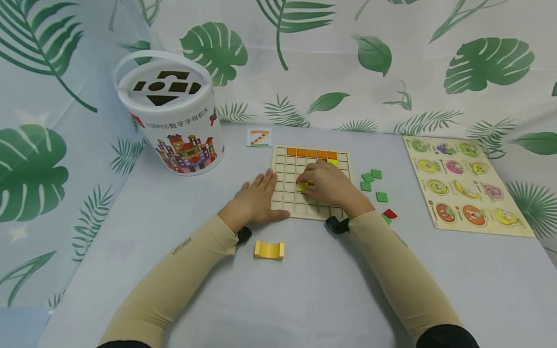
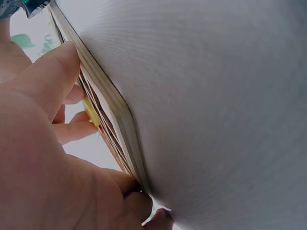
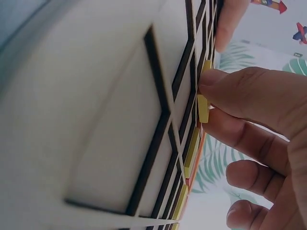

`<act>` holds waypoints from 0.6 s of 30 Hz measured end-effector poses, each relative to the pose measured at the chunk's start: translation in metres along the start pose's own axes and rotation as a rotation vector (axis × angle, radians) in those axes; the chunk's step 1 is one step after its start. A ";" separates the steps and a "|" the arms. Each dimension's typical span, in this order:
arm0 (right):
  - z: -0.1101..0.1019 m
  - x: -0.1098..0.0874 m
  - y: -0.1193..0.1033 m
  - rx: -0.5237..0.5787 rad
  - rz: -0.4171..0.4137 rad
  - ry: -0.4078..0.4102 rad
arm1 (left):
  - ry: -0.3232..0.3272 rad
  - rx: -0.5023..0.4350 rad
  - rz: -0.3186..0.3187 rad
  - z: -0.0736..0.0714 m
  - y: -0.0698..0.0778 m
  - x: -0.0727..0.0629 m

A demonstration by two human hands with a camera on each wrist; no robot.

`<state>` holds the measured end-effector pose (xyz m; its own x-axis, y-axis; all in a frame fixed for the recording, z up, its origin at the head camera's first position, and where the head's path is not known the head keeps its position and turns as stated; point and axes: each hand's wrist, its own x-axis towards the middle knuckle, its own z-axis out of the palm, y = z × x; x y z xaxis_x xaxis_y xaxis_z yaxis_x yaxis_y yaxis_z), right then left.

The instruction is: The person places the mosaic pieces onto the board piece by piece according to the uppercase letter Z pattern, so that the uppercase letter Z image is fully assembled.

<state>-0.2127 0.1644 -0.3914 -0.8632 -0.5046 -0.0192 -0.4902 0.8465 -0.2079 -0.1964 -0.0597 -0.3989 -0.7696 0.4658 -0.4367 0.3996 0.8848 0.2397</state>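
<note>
A wooden grid board (image 1: 285, 193) lies on the table, with a row of orange tiles (image 1: 311, 152) along its far side. My left hand (image 1: 252, 200) rests at the board's left edge, fingers straight and thumb along the near edge. Over the middle of the grid, my right hand (image 1: 328, 183) pinches a yellow square tile (image 3: 203, 108) between thumb and index finger, against or just over the board. Other yellow tiles (image 3: 192, 153) sit in cells beyond it, and a red edge shows beside them. The right hand hides part of the grid in the head view.
Several green tiles (image 1: 366, 186) and a red tile (image 1: 390, 213) lie right of the board. A pattern card (image 1: 259, 137) lies behind it, and a white bucket (image 1: 178, 116) stands back left. A yellow arched block (image 1: 269, 250) is in front; a fruit puzzle board (image 1: 465, 188) lies far right.
</note>
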 end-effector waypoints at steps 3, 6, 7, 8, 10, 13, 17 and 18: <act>0.002 0.000 0.001 0.000 -0.011 0.008 | 0.003 0.001 0.000 0.000 0.000 0.000; 0.003 0.001 0.000 -0.002 -0.015 0.010 | 0.008 0.003 0.002 0.001 0.001 0.000; 0.003 0.001 0.000 -0.006 -0.016 0.010 | 0.010 0.003 0.002 0.000 0.001 0.000; 0.003 0.001 0.000 -0.009 -0.019 0.011 | 0.011 0.003 0.002 0.000 0.001 0.000; 0.003 0.000 -0.001 -0.014 -0.022 0.012 | 0.012 0.006 -0.001 0.000 0.001 0.000; 0.002 -0.002 0.000 -0.010 -0.020 0.013 | 0.011 0.011 -0.002 0.000 0.001 0.000; -0.002 -0.013 0.003 0.025 0.029 0.012 | 0.012 0.013 -0.005 0.000 0.002 0.000; -0.004 -0.016 0.005 0.035 0.046 0.013 | 0.013 0.010 -0.008 0.000 0.002 0.000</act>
<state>-0.2014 0.1775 -0.3886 -0.8863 -0.4627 -0.0170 -0.4455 0.8622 -0.2412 -0.1952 -0.0583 -0.3985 -0.7791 0.4590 -0.4270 0.3987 0.8884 0.2276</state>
